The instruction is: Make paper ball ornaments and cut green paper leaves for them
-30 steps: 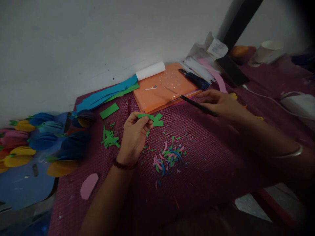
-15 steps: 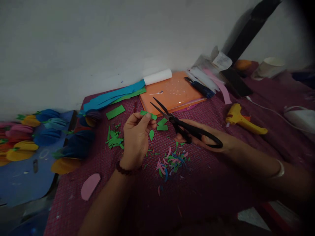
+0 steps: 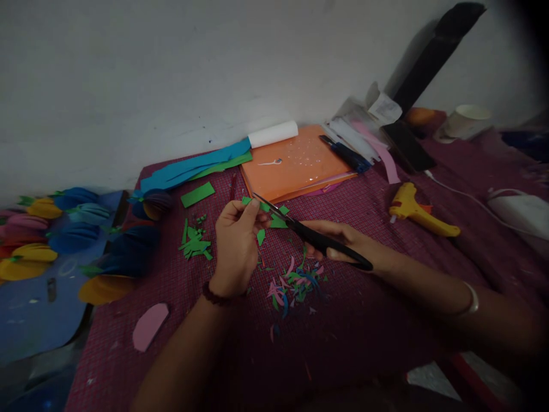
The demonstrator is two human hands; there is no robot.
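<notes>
My left hand (image 3: 238, 246) pinches a small piece of green paper (image 3: 247, 201) between thumb and fingers. My right hand (image 3: 338, 243) is closed round the handles of black scissors (image 3: 315, 236). The scissor blades point up and left and lie at the green piece by my left fingertips; whether they touch it I cannot tell. Just behind the blades, more green pieces (image 3: 281, 220) lie on the cloth, and a small green leaf shape (image 3: 261, 237) sits below them. To the left is a pile of green offcuts (image 3: 195, 245).
An orange sheet stack (image 3: 295, 166) lies at the back with a box cutter (image 3: 343, 154) on it. A yellow glue gun (image 3: 418, 212) is at the right. Mixed scraps (image 3: 295, 286) lie in front of my hands. Paper pumpkins (image 3: 77, 234) stand on a blue stool at the left.
The scissors have moved left to the green piece, and their blades have gone from spread to nearly closed. My left hand keeps its pinch. The view has shifted slightly.
</notes>
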